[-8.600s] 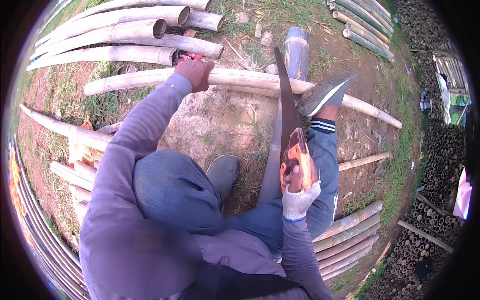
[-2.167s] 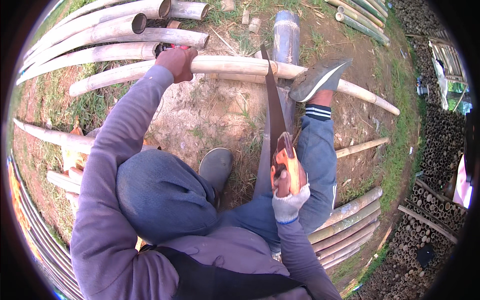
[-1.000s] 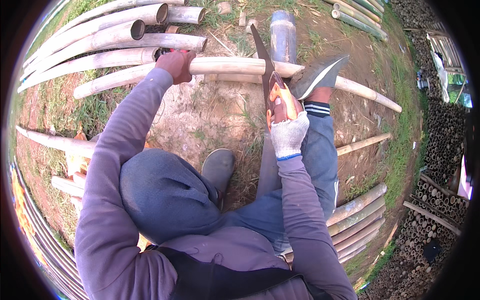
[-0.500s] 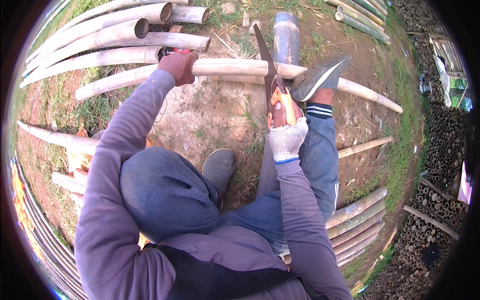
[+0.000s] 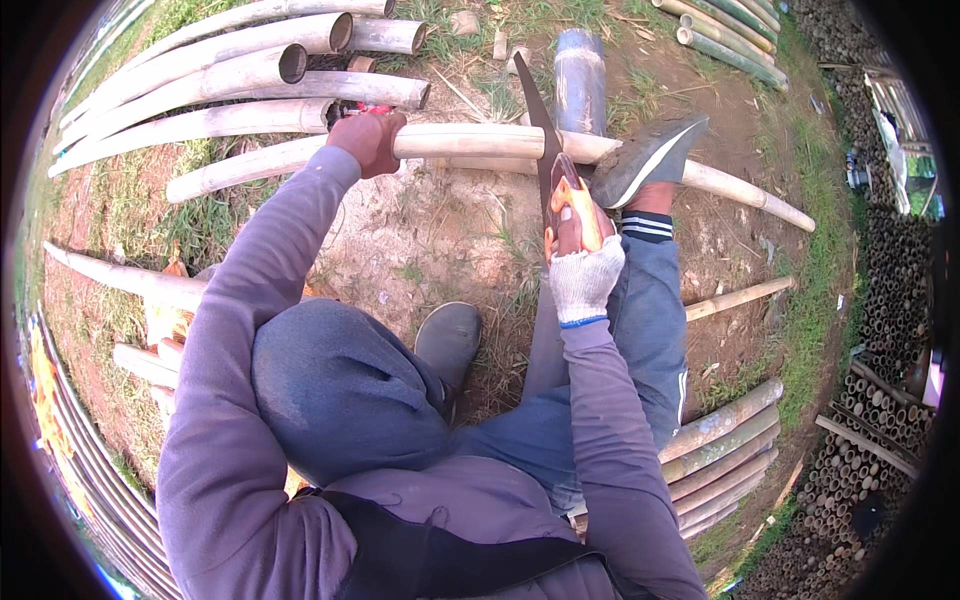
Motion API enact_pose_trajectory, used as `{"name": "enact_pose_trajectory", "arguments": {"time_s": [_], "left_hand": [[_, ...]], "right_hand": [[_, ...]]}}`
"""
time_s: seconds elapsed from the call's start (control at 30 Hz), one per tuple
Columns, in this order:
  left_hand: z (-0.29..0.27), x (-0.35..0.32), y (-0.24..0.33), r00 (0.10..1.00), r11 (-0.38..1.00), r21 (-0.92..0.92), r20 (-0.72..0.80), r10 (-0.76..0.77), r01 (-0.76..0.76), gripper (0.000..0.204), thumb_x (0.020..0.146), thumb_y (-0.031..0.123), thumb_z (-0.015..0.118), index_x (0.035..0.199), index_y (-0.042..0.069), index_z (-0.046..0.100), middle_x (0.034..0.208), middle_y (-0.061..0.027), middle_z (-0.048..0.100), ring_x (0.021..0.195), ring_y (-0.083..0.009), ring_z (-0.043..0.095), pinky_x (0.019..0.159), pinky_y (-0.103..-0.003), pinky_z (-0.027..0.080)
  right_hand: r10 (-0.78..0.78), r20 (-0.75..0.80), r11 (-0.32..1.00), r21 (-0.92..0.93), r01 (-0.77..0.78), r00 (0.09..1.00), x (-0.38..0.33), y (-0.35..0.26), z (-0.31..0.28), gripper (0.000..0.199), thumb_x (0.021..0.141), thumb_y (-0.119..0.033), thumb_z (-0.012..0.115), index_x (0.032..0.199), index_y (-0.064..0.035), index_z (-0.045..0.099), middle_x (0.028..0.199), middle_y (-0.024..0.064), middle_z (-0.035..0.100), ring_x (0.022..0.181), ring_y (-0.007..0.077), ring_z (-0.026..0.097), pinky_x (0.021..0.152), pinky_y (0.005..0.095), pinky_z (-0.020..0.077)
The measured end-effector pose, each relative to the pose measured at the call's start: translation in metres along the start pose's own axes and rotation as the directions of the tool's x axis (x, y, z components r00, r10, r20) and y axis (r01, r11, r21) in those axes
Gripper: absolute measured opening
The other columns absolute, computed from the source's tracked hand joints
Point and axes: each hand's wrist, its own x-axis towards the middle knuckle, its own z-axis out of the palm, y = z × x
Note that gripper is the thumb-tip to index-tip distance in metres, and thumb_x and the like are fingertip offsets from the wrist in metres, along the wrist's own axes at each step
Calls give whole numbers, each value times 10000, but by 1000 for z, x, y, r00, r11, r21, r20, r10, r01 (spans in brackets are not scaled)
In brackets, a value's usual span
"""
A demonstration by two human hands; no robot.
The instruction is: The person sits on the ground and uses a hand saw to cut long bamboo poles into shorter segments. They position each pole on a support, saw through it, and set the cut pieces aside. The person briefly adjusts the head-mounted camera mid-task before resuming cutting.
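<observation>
A pale bamboo pole (image 5: 470,141) lies crosswise in front of me. My left hand (image 5: 370,143), bare, wraps around it left of the middle. In my right hand (image 5: 583,262), which wears a white knit glove with a blue cuff, is the orange-and-brown handle of a handsaw (image 5: 541,110). The dark blade crosses the pole and points away from me. My right foot, in a grey shoe (image 5: 645,165) with a white stripe, rests on the pole just right of the blade. The depth of any cut is hidden behind the blade.
A thick grey-green bamboo piece (image 5: 580,85) lies beyond the pole. Large bamboo poles (image 5: 220,75) are heaped at the far left, with a red item (image 5: 372,108) near my left hand. More poles (image 5: 715,440) lie at the near right, beside a wall of stacked bamboo ends (image 5: 890,300).
The whole view has shifted slightly. Both hands keep their grips, and the saw stays across the pole at nearly the same spot.
</observation>
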Motion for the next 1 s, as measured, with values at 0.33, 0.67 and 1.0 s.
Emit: {"name": "enact_pose_trajectory", "arguments": {"time_s": [0.33,0.67,1.0], "left_hand": [[-1,-8,-5,999,1000,-9,27,-22,23,410,813,355,812,1154,170,678,1028,-144,780,993,-375,759,861,-524,602],[-2,-9,-10,1000,999,22,15,-24,24,425,802,357,819,1154,167,675,1043,-152,781,1000,-384,757,871,-524,600],[4,3,-4,1000,1000,-4,3,-14,14,490,796,354,826,1222,173,665,1077,-173,779,1028,-386,751,909,-512,603]], "right_hand": [[140,217,976,133,-171,966,-140,-20,-111,468,1065,-273,643,1420,27,592,937,47,702,609,47,551,537,212,463],[28,118,988,149,-45,993,-66,-13,-44,359,1031,-197,686,1297,44,678,1091,185,754,926,274,715,840,357,551],[29,47,996,-83,-25,998,2,11,11,412,1030,-294,723,1226,68,701,1026,200,766,843,328,747,790,399,579]]}}
